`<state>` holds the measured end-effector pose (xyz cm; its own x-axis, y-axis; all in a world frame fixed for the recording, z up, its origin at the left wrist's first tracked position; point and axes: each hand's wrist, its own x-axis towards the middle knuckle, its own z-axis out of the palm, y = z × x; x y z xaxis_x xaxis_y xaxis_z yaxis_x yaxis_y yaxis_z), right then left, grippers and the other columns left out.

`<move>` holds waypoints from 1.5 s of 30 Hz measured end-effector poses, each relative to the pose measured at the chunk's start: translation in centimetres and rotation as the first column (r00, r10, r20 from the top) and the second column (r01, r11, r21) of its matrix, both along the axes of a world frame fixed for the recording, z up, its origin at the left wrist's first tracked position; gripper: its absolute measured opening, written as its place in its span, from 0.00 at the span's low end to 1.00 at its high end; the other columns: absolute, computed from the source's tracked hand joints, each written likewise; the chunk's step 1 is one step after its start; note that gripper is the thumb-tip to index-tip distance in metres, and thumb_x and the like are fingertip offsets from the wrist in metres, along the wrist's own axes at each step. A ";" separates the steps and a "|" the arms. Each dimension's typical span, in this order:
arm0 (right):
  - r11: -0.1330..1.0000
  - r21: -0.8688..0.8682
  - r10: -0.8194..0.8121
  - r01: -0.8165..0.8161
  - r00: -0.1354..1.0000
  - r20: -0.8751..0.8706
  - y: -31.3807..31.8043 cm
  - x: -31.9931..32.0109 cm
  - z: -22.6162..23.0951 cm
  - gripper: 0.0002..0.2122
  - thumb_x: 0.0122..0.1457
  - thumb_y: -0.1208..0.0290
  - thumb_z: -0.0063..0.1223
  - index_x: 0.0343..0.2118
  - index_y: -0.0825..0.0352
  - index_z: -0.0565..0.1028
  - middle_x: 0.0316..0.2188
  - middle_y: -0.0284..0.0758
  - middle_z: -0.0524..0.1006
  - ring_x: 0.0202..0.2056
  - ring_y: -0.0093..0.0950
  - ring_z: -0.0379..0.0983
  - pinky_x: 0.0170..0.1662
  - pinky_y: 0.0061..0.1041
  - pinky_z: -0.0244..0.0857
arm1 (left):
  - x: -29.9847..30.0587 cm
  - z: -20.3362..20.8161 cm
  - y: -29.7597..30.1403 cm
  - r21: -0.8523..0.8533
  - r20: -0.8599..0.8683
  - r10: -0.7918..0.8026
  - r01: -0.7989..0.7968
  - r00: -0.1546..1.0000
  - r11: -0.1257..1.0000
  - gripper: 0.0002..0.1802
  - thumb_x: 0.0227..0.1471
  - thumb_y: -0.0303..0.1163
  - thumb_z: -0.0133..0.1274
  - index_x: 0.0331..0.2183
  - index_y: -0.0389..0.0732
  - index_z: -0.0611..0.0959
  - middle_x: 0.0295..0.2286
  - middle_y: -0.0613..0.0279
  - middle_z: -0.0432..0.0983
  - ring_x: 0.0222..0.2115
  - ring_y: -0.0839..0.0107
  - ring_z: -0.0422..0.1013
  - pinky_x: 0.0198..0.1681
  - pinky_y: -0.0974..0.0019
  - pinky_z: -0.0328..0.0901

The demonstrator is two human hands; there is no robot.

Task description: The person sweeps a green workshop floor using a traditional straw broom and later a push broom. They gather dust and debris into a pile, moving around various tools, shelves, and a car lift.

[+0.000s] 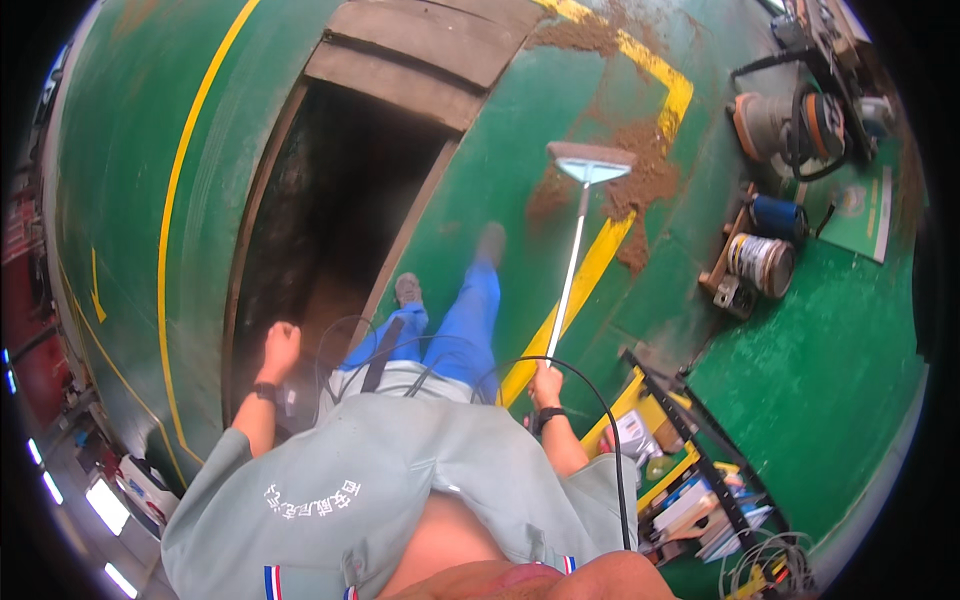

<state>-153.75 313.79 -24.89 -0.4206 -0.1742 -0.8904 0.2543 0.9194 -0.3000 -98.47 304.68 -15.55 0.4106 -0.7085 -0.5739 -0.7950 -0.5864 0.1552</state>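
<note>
My right hand [546,384] grips the end of a long white broom handle [567,270]. The broom's head [590,160] rests on the green floor among brown sawdust [640,180], out ahead of my feet. My left hand [280,348] is closed in a fist with nothing in it, held over the edge of a dark open pit [320,230] in the floor. My legs in blue trousers [470,320] stand beside the pit. A black cable [600,420] loops past my right wrist.
Wooden planks [420,45] cover the pit's far end. Yellow lines [600,260] mark the floor. Machines and a wire spool [765,262] stand at the right. A yellow and black rack [690,450] with books and small items sits near my right side.
</note>
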 end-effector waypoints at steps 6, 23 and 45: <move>0.981 0.162 -0.120 0.110 0.991 0.057 17.6 9.9 0.1 0.21 0.55 0.59 0.53 0.13 0.68 0.66 0.07 0.35 0.64 0.07 0.28 0.61 0.12 0.29 0.54 | 4.0 1.0 -2.2 -0.009 0.061 -0.138 0.139 0.988 0.990 0.16 0.51 0.38 0.50 0.34 0.33 0.76 0.35 0.44 0.73 0.39 0.51 0.70 0.44 0.55 0.64; 0.911 -0.413 0.071 0.004 0.984 0.165 -26.4 -6.9 -11.9 0.18 0.59 0.56 0.45 0.17 0.63 0.66 0.07 0.32 0.62 0.09 0.27 0.61 0.13 0.29 0.55 | -1.7 3.0 -3.3 0.038 0.127 -0.081 0.077 0.989 0.996 0.15 0.50 0.37 0.51 0.33 0.34 0.77 0.33 0.46 0.74 0.37 0.51 0.70 0.43 0.56 0.65; 0.968 0.026 -0.245 0.248 0.965 -0.095 11.2 -1.9 1.7 0.13 0.52 0.65 0.55 0.18 0.67 0.69 0.09 0.32 0.64 0.08 0.25 0.59 0.12 0.27 0.51 | -7.1 -1.6 -3.1 -0.007 -0.080 -0.227 0.227 0.971 0.974 0.18 0.51 0.39 0.49 0.33 0.32 0.77 0.34 0.43 0.75 0.39 0.50 0.71 0.44 0.54 0.64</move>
